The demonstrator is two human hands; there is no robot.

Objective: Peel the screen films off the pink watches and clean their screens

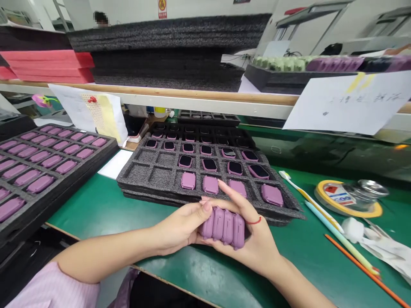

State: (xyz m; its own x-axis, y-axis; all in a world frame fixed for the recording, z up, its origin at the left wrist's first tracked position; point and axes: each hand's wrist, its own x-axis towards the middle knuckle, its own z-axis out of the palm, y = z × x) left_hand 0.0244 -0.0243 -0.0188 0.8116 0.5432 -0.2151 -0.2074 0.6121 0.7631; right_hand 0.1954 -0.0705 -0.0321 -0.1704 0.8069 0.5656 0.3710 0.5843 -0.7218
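Both hands hold a stack of several purple watch cases (224, 227) pressed side by side, just above the green table. My left hand (180, 226) closes on the stack's left end. My right hand (253, 239) cradles it from beneath and from the right, with one finger stretched over the near edge of the grey foam tray (150, 179). That tray holds purple watch cases (210, 185) face down in its front row and others with dark screens up (235, 167) further back; its left pockets hold nothing.
A second foam tray (64, 179) full of purple cases sits at left. To the right lie a toothbrush (305, 194), thin sticks, a tape roll (348, 204), a metal lid and white wipes. A shelf with foam stacks and paper notes runs overhead.
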